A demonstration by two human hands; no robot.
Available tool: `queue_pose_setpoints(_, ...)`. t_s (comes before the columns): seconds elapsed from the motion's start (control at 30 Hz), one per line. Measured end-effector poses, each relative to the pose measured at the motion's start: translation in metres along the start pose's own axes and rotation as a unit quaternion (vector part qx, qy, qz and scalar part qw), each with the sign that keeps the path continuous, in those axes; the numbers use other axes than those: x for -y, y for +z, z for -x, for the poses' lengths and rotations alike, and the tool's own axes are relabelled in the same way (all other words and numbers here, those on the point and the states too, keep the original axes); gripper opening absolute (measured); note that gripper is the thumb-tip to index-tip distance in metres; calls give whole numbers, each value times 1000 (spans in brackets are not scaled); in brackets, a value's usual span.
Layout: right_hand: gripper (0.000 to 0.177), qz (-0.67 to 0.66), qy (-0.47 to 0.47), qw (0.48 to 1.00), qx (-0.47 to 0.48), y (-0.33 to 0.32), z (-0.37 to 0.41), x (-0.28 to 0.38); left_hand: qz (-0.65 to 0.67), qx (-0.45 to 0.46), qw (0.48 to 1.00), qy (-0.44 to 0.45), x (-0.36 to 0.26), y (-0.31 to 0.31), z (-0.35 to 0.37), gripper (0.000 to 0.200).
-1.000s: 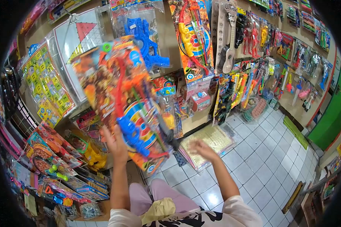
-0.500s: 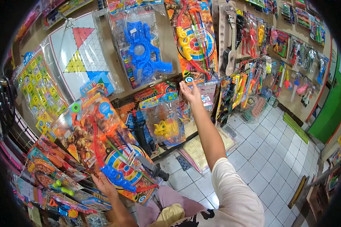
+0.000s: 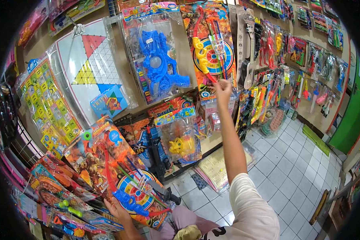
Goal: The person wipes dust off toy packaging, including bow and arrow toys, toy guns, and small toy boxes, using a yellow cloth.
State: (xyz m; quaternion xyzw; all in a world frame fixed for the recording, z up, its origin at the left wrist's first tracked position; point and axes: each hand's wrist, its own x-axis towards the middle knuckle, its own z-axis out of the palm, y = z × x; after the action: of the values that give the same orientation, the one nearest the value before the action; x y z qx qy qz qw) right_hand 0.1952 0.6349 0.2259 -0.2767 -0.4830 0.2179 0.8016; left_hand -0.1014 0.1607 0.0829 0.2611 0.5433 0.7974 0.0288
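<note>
My left hand (image 3: 117, 211) grips the lower left edge of a toy archery set (image 3: 95, 160) with a red bow, a blue grip and a round target. That pack leans tilted in front of me at the lower left. My right hand (image 3: 223, 89) reaches up to a second toy archery set (image 3: 207, 24), which hangs on the wall and has a red bow with a yellow grip. The fingers are closed at its lower part, by the bow's end and the arrow tips. Beside it hangs a bagged blue toy gun (image 3: 160, 66).
A white board with coloured triangles (image 3: 81, 60) and a yellow number game sheet (image 3: 48, 104) hang at left. Below are a yellow toy in a bag (image 3: 182, 146) and a paper stack (image 3: 216, 170) on the tiled floor (image 3: 268, 172). A toy guitar (image 3: 250, 52) hangs to the right.
My right hand, which was open below the hanging archery set, has moved up and closed its fingers at the pack's lower part. My left hand still holds the other set.
</note>
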Motion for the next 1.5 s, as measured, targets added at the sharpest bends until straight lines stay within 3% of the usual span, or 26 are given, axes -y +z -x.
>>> queue_pose_setpoints(0.03, 57, 128, -95, 986, -53, -15, -13, 1, -13, 7, 1000, -8, -1, -1, 1, 44)
queue_pose_setpoints(0.13, 106, 395, -137, 907, -42, -35, -23, 2, -10, 5, 1000, -17, -1, -3, 0, 43)
queue_pose_setpoints(0.23, 137, 467, -15, 877, 110, -29, -20, 2, -13, 11, 999, -43, -1, 3, 6, 48)
queue_pose_setpoints(0.27, 141, 417, 20, 900, 125, -30, -25, -8, -19, 4, 999, -40, 9, 0, 6, 50)
queue_pose_setpoints(0.33, 142, 416, 22, 899, 132, -32, -32, -23, -55, -55, 995, -65, -4, 17, 11, 56)
queue_pose_setpoints(0.5, 142, 396, 4, 908, 137, -18, -16, -33, 8, -11, 998, -61, 4, 13, 16, 57)
queue_pose_setpoints(0.57, 128, 389, -9, 916, 101, -16, -14, -41, 22, -38, 996, -73, -1, 20, 17, 64)
queue_pose_setpoints(0.63, 119, 367, -1, 927, 83, -17, -13, -38, -7, -10, 1000, -19, 11, 11, 12, 64)
queue_pose_setpoints(0.67, 104, 362, -42, 930, 47, -17, -10, -36, -22, 5, 1000, 8, 18, 5, 10, 64)
queue_pose_setpoints(0.8, 91, 321, -20, 942, 91, -15, -24, -38, -63, -36, 997, -30, 39, -15, 3, 66)
queue_pose_setpoints(1.03, 90, 331, -45, 936, 113, 5, -42, -67, -50, -98, 993, -53, 17, 16, 16, 70)
queue_pose_setpoints(1.17, 96, 296, 21, 946, 133, 15, -56, -100, -8, -32, 999, -5, 43, -10, 12, 69)
queue_pose_setpoints(1.2, 99, 314, 78, 930, 172, 18, -55, -84, -10, -45, 999, -10, 41, -8, 14, 69)
queue_pose_setpoints(1.27, 100, 351, 73, 921, 155, 24, -53, -86, -13, -70, 997, -18, 33, -3, 16, 69)
queue_pose_setpoints(1.43, 97, 366, 16, 923, 119, 32, -38, -95, -26, -14, 996, -83, 6, -12, 23, 55)
queue_pose_setpoints(1.47, 86, 420, -51, 904, 64, 35, -32, -97, -28, -4, 995, -101, -1, -13, 26, 55)
queue_pose_setpoints(1.5, 81, 417, -28, 905, 78, 39, -29, -88, -23, -8, 996, -90, -11, -9, 29, 60)
